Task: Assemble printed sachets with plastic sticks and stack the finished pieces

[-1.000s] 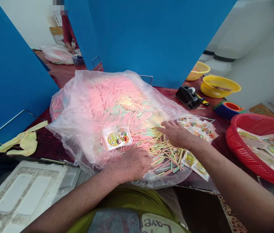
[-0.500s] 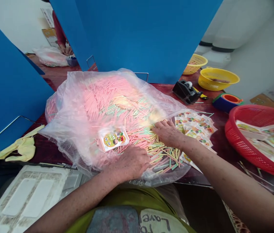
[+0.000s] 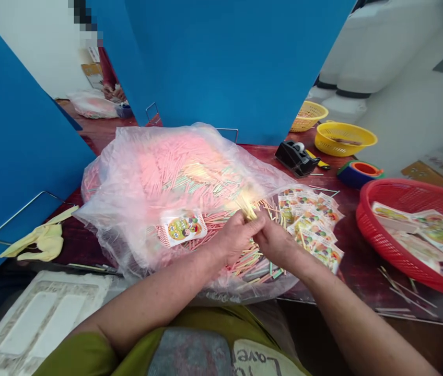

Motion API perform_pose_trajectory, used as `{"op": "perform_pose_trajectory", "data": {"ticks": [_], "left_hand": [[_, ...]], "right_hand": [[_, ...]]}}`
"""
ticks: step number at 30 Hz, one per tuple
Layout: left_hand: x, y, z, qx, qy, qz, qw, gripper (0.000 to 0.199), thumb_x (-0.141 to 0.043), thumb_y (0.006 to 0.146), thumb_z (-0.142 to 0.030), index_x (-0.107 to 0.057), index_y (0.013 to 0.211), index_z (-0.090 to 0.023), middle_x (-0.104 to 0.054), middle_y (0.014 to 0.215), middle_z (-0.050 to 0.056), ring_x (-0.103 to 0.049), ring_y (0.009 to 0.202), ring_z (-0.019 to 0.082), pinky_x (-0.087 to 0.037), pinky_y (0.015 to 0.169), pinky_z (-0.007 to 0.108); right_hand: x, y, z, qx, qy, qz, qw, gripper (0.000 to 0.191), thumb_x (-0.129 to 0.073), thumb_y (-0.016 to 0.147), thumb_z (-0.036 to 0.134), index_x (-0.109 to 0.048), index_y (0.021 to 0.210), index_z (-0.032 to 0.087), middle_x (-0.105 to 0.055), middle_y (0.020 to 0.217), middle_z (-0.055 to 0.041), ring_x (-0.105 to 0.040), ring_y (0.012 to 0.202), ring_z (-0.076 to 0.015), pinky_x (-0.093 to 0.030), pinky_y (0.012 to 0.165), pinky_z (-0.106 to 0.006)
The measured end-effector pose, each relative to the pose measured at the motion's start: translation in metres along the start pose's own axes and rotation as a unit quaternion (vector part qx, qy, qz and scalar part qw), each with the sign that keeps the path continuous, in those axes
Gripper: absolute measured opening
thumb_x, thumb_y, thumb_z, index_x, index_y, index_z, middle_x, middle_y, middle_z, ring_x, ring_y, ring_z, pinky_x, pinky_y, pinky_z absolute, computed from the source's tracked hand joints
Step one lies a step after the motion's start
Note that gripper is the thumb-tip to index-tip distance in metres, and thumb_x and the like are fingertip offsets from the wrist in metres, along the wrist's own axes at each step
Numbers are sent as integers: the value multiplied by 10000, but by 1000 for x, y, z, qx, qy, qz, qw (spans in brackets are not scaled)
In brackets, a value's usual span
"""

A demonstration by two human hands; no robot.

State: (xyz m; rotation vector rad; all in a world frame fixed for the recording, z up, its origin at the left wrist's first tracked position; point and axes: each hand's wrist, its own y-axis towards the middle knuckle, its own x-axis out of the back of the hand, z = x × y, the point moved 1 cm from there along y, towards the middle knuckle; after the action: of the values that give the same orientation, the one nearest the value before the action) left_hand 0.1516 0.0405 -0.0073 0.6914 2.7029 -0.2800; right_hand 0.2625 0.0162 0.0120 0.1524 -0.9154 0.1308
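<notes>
Left hand (image 3: pixel 237 237) and right hand (image 3: pixel 278 243) are together pinching a few sticks (image 3: pixel 248 209) above the plastic bag (image 3: pixel 135 209), and honestly one loose pinch could scatter them onto the cards (image 3: pixel 310 219) beside it.

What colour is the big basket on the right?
The basket is red plastic mesh, clearest in the head view.

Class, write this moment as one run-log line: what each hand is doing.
left hand: holds thin pastel sticks | right hand: meets left hand | over: clear plastic bag

The forearms (image 3: pixel 154 295) are held forward, and the left hand (image 3: pixel 237 239) and right hand (image 3: pixel 277 244) are kept close together, with fingers pinched.
</notes>
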Motion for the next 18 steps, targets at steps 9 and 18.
{"op": "perform_pose_trajectory", "data": {"ticks": [9, 18], "left_hand": [[19, -5, -5, 39, -184, -32, 982, 231, -639, 755, -357, -578, 845, -152, -620, 863, 32, -580, 807, 139, -445, 712, 260], [24, -8, -8, 65, -260, -17, 963, 106, -566, 810, -225, -553, 887, -154, -622, 766, 17, -592, 699, 127, -486, 699, 297]], "right_hand": [[-8, 0, 2, 26, 105, -38, 993, 248, -442, 849, 363, -590, 951, 191, -632, 902, -66, -586, 845, -189, -465, 726, -318], [-14, 1, 7, 7, 56, -76, 996, 197, -407, 849, 301, -529, 736, 197, -593, 712, -31, -561, 678, -157, -441, 621, -273]]}}
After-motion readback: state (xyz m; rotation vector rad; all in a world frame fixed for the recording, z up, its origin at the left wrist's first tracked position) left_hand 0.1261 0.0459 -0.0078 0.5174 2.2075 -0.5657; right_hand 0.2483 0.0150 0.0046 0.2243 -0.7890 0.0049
